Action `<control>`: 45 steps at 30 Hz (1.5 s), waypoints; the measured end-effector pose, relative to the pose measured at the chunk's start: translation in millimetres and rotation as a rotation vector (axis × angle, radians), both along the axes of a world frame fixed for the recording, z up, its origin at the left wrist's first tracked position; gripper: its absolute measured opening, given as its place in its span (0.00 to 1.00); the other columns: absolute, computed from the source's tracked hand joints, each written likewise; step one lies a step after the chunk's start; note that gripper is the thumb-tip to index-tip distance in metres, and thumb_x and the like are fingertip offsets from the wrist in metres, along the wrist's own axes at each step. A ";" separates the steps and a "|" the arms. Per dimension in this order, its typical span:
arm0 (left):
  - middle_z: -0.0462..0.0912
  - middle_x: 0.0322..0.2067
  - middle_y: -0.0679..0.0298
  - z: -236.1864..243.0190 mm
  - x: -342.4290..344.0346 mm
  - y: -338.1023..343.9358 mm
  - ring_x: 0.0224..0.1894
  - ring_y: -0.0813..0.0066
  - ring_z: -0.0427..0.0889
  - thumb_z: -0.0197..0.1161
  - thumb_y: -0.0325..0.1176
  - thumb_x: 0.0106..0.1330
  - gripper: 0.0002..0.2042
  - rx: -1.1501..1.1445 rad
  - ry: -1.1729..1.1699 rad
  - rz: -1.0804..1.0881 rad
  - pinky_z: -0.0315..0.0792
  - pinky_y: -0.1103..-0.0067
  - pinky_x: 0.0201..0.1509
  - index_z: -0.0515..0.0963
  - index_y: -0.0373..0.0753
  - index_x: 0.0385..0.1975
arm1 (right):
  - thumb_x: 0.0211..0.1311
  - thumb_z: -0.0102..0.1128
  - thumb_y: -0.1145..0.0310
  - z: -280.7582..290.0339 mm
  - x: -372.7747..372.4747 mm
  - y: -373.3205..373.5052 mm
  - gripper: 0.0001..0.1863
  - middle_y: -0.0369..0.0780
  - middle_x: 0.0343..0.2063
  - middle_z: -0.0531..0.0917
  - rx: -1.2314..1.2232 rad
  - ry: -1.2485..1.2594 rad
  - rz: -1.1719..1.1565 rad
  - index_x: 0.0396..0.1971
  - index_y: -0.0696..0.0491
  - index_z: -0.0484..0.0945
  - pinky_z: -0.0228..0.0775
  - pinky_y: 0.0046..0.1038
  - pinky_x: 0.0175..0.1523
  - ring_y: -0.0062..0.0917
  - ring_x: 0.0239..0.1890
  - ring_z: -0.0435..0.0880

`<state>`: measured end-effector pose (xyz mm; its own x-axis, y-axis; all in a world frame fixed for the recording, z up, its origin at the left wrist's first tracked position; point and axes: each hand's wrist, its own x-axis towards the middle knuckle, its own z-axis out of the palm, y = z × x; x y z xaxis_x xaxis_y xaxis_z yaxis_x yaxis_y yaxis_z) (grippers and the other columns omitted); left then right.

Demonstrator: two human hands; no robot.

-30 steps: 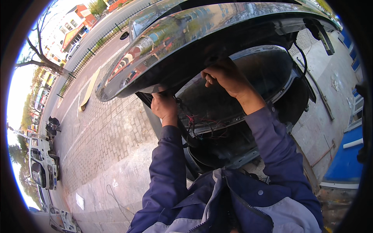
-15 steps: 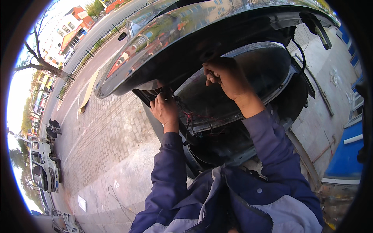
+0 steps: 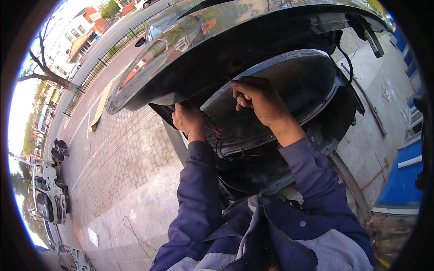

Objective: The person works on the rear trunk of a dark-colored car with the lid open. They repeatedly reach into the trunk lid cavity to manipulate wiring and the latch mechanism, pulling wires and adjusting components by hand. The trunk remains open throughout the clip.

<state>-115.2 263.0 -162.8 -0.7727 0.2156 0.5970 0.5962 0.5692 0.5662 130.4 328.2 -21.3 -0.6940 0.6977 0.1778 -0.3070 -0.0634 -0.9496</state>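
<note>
A raised glossy car lid point(image 3: 208, 38) with a dark underside spans the upper view. My left hand point(image 3: 187, 118) is closed at the underside's lower left corner, beside dark and red wires point(image 3: 218, 134); what its fingertips hold is hidden. My right hand point(image 3: 253, 99) is curled below the underside, with what looks like a small, thin dark item at thumb and forefinger, too small to name. Behind the wires is a dark oval opening or panel point(image 3: 298, 83) in the car body, with a metal rim.
Paving point(image 3: 131, 149) lies left, with a plank point(image 3: 100, 109), fence point(image 3: 104, 58), white vehicle point(image 3: 47, 192), detached door point(image 3: 70, 253) and tree point(image 3: 63, 79). Right are long strips point(image 3: 375, 113) on concrete and a blue structure point(image 3: 398, 176). A hinge arm point(image 3: 375, 43) hangs from the lid's right.
My left hand dipped and opened slightly, then rose back to the corner with fingertips tucked in. My right hand has shifted slightly down and left, fingers still curled. The lid shifted slightly in view.
</note>
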 end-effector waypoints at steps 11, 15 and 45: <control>0.86 0.42 0.61 1.7 13.0 -21.0 0.49 0.53 0.82 0.67 0.34 0.67 0.11 -0.111 0.465 -0.179 0.76 0.59 0.51 0.85 0.44 0.48 | 0.74 0.66 0.61 -13.2 -1.4 -1.1 0.16 0.32 0.22 0.81 0.014 0.011 0.050 0.29 0.56 0.84 0.78 0.23 0.33 0.13 0.24 0.78; 0.85 0.43 0.61 0.9 8.8 -27.4 0.49 0.54 0.81 0.67 0.30 0.62 0.15 -0.170 0.470 -0.219 0.74 0.62 0.53 0.87 0.44 0.49 | 0.74 0.66 0.60 -18.6 -2.9 -3.0 0.16 0.32 0.21 0.81 -0.023 0.013 0.052 0.27 0.55 0.84 0.78 0.22 0.32 0.13 0.23 0.79; 0.82 0.39 0.65 5.1 -4.2 -15.0 0.48 0.56 0.79 0.73 0.42 0.61 0.08 -0.219 0.571 -0.122 0.69 0.60 0.55 0.85 0.47 0.35 | 0.74 0.68 0.58 -27.0 1.2 4.5 0.17 0.32 0.24 0.83 -0.059 -0.035 0.042 0.30 0.56 0.86 0.79 0.22 0.32 0.13 0.24 0.79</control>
<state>-119.4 248.1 -157.7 -0.3065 0.4468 0.8405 0.8385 0.5446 0.0163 131.7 332.7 -48.4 -0.7278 0.6765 0.1124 -0.2692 -0.1312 -0.9541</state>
